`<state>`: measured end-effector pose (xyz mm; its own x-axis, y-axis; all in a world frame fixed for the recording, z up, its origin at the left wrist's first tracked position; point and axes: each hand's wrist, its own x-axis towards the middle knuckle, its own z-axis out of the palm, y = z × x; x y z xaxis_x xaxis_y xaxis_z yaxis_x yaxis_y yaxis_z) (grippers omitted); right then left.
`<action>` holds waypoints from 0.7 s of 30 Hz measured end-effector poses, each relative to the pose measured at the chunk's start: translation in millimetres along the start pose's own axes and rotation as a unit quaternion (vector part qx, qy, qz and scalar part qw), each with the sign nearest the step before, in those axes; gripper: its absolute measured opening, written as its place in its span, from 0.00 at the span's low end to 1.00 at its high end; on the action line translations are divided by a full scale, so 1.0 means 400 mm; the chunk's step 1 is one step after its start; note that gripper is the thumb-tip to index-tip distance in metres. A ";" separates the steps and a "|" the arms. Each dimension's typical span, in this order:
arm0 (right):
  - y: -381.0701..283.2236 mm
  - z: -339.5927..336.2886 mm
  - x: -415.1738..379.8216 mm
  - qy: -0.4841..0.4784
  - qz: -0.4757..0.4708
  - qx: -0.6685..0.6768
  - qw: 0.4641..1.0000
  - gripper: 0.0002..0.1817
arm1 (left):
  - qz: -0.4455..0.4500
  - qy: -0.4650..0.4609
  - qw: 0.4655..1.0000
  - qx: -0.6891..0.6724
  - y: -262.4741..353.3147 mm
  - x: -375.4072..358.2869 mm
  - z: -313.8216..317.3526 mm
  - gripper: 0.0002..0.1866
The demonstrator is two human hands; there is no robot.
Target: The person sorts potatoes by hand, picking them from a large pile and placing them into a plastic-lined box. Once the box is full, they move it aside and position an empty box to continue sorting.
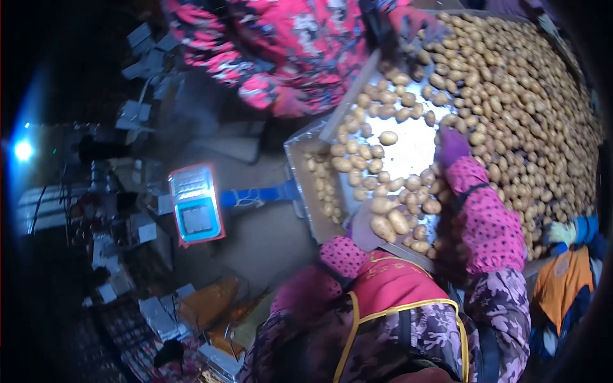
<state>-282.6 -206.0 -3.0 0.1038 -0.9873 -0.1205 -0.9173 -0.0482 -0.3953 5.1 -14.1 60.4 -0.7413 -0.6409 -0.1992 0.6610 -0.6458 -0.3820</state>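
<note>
My left hand (367, 231), in a purple glove, is at the near edge of the metal sorting tray (412, 150). Several larger-looking potatoes (383, 228) rest in it. At the right side of the bare tray surface, my right hand (453, 147), also gloved in purple, touches the edge of the big potato heap (517, 121); its fingertips are hard to make out. Loose potatoes ring the shiny middle of the tray, with a single potato (388, 138) lying there.
Across the tray, a co-worker in a pink patterned jacket (300, 45) has a gloved hand (418, 25) at the potatoes. A box with potatoes (325, 191) adjoins the tray's left side. Beyond it is a scale display (196, 204) on a blue arm. Orange cloth (562, 284) hangs lower right.
</note>
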 end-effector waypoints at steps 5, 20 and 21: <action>-0.296 -0.217 -0.271 -0.015 0.073 0.395 0.916 0.28 | 0.139 0.022 0.913 0.384 -0.084 -0.026 0.281 0.25; -0.126 -0.168 -0.229 0.001 0.107 0.302 0.947 0.19 | -0.001 0.139 0.968 0.209 -0.076 0.058 0.257 0.28; -0.081 -0.119 -0.151 0.228 -0.061 0.154 0.960 0.14 | 0.042 0.149 0.960 0.234 -0.072 0.054 0.206 0.23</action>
<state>-277.6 -152.1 60.5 -0.0408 -0.9444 0.3263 -0.7451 -0.1888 -0.6397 -20.4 -43.6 141.6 -0.6369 -0.5973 -0.4875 0.6482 -0.7572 0.0808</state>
